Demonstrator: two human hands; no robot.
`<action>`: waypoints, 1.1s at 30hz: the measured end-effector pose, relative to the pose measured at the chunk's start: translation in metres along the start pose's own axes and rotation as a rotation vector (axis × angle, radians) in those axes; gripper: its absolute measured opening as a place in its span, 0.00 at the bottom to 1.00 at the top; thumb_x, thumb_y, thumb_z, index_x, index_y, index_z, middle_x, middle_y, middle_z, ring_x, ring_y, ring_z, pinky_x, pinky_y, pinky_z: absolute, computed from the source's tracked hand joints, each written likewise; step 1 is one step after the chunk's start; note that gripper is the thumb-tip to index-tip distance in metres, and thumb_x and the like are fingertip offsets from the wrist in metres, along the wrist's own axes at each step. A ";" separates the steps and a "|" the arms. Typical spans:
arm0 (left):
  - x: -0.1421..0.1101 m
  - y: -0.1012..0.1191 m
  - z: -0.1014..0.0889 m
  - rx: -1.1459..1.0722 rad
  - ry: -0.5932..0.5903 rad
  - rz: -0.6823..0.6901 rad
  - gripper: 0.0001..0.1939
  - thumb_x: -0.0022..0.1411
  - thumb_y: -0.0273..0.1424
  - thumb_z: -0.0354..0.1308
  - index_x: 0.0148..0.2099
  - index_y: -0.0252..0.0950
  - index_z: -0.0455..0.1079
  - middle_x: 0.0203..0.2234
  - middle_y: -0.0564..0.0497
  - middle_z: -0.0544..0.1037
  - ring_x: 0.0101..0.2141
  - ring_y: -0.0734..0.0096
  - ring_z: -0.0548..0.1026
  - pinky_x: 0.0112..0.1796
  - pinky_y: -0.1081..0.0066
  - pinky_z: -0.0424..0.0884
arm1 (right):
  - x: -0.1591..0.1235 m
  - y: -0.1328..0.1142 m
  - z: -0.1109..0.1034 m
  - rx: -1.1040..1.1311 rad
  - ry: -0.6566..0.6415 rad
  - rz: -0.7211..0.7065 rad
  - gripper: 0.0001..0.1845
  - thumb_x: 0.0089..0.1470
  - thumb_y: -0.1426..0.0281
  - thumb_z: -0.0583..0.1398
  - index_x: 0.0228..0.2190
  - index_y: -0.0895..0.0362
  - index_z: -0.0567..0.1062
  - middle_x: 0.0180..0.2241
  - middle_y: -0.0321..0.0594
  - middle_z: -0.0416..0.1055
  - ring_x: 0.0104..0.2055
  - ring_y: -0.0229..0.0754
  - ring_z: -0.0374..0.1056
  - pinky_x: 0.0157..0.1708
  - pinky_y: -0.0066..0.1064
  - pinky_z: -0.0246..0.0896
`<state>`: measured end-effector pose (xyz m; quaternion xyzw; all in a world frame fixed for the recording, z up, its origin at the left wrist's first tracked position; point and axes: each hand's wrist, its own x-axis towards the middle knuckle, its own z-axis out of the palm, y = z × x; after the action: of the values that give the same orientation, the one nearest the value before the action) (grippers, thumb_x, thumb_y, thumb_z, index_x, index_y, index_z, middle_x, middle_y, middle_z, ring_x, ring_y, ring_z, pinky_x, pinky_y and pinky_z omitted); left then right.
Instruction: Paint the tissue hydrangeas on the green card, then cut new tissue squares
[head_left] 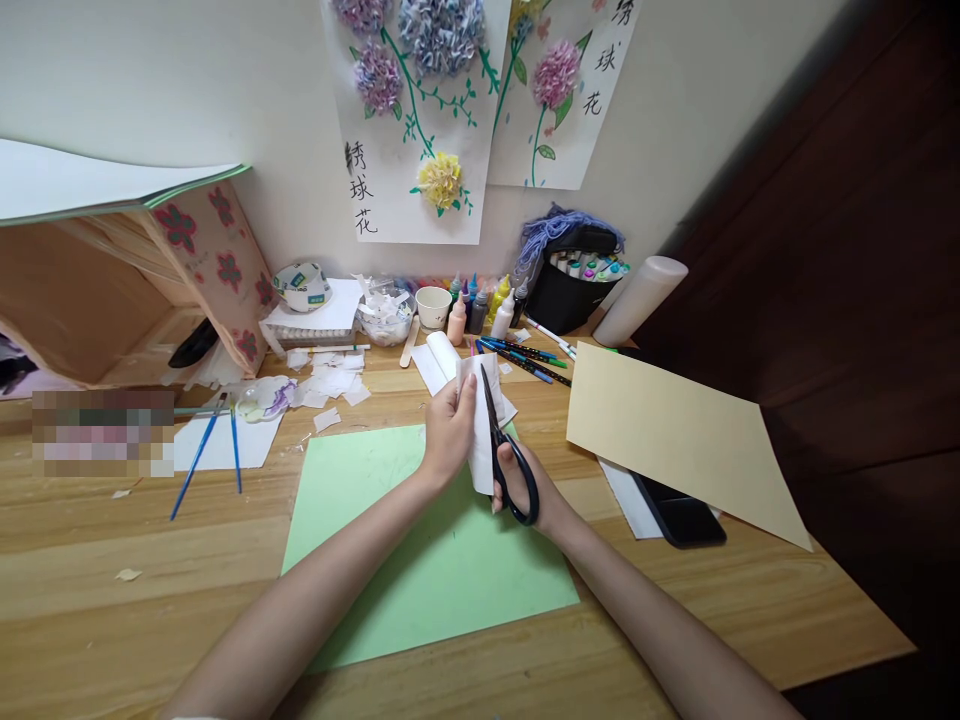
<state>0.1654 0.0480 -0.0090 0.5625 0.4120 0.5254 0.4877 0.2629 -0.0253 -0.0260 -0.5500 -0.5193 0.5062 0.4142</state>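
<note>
My left hand [448,430] is closed on a folded white paper [481,440], holding it upright above a light green sheet [390,540] on the wooden desk. My right hand [534,490] grips black scissors [504,450] by the handles. The blades point up and away from me and lie along the paper's middle. More white paper [437,362] lies just behind the hands.
A tan sheet [675,440] covers a dark phone [682,520] at the right. Pens [525,358], paint bottles [480,305], a marker case [574,285], a cup [433,305], paper scraps [330,385] and blue brushes [199,455] crowd the back. A cardboard box [112,290] stands at the left.
</note>
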 end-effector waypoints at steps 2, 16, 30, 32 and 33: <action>0.000 0.000 0.000 0.012 0.000 0.003 0.20 0.62 0.44 0.49 0.23 0.37 0.53 0.19 0.58 0.57 0.22 0.77 0.56 0.25 0.75 0.55 | 0.000 -0.002 0.000 0.009 0.006 0.012 0.38 0.41 0.34 0.46 0.30 0.57 0.64 0.13 0.27 0.58 0.12 0.31 0.58 0.12 0.21 0.55; -0.001 0.000 -0.001 0.013 -0.001 0.011 0.21 0.62 0.45 0.49 0.24 0.37 0.54 0.19 0.58 0.59 0.22 0.77 0.57 0.24 0.75 0.54 | 0.001 -0.004 -0.002 0.012 0.002 0.002 0.37 0.39 0.33 0.46 0.27 0.56 0.61 0.13 0.26 0.56 0.12 0.30 0.57 0.11 0.20 0.56; -0.001 0.002 -0.001 0.028 -0.004 0.023 0.21 0.61 0.45 0.49 0.23 0.37 0.55 0.18 0.57 0.61 0.22 0.76 0.58 0.25 0.75 0.55 | 0.003 -0.017 -0.003 0.029 0.064 0.001 0.36 0.36 0.33 0.51 0.26 0.55 0.61 0.11 0.25 0.54 0.10 0.31 0.54 0.09 0.22 0.55; -0.001 0.003 -0.001 0.015 -0.006 0.008 0.21 0.61 0.46 0.50 0.23 0.37 0.56 0.18 0.57 0.61 0.22 0.77 0.58 0.24 0.75 0.56 | 0.003 -0.016 -0.003 0.027 0.060 -0.002 0.37 0.36 0.33 0.50 0.26 0.55 0.61 0.11 0.25 0.54 0.10 0.31 0.54 0.08 0.22 0.55; 0.000 0.003 -0.001 0.007 -0.009 -0.003 0.21 0.61 0.46 0.50 0.24 0.37 0.56 0.18 0.57 0.61 0.22 0.77 0.58 0.24 0.75 0.56 | 0.004 -0.015 -0.004 0.030 0.053 -0.006 0.37 0.36 0.32 0.50 0.26 0.55 0.61 0.12 0.25 0.54 0.10 0.31 0.54 0.09 0.22 0.55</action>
<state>0.1644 0.0471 -0.0062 0.5659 0.4124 0.5207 0.4884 0.2639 -0.0197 -0.0117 -0.5553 -0.5023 0.4978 0.4376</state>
